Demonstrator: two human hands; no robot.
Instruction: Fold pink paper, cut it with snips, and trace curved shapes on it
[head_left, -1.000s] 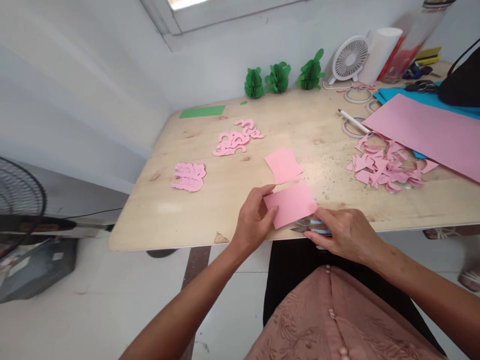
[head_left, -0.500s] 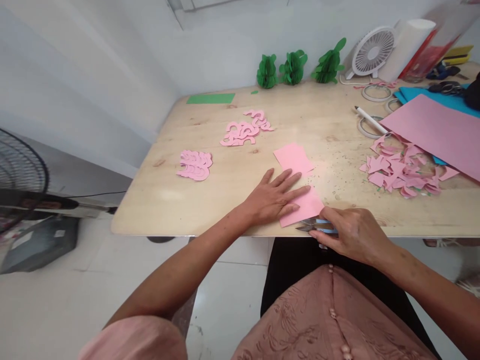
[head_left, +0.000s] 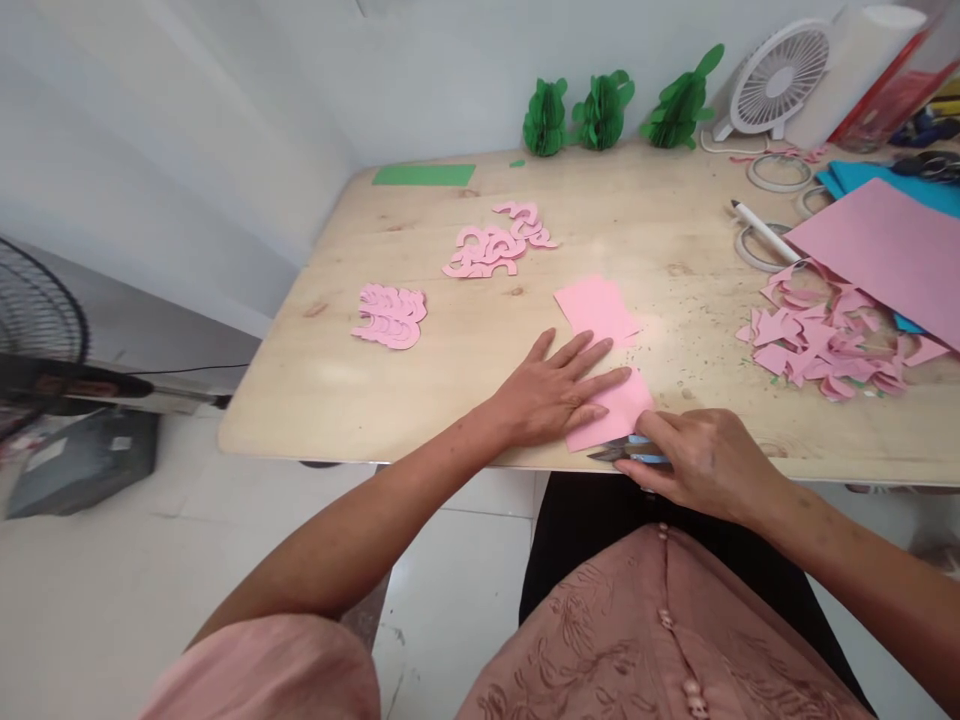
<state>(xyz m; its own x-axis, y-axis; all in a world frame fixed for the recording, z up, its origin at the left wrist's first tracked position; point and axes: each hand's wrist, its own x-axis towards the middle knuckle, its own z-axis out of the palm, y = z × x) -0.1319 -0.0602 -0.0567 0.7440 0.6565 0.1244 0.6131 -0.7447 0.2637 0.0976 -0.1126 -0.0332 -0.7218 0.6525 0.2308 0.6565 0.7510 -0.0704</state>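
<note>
My left hand (head_left: 559, 390) lies flat with fingers spread on a folded pink paper (head_left: 619, 415) near the front edge of the wooden table (head_left: 450, 330). My right hand (head_left: 701, 460) is closed around blue-handled scissors (head_left: 622, 452) at the table's edge, their blades pointing left just under the paper. A second pink paper rectangle (head_left: 596, 305) lies just beyond my left hand's fingertips.
Two piles of pink cut-out shapes (head_left: 390, 315) (head_left: 499, 245) lie at left and centre. Pink scraps (head_left: 825, 340), a large pink sheet (head_left: 885, 245), blue paper, tape rings and a white pen (head_left: 757, 230) are at right. Green paper ornaments (head_left: 600, 110) and a small fan (head_left: 776, 80) stand at the back.
My left hand went from pinching the pink paper's edge to pressing flat on it. The right hand stayed on the scissors. The camera shifted left and down.
</note>
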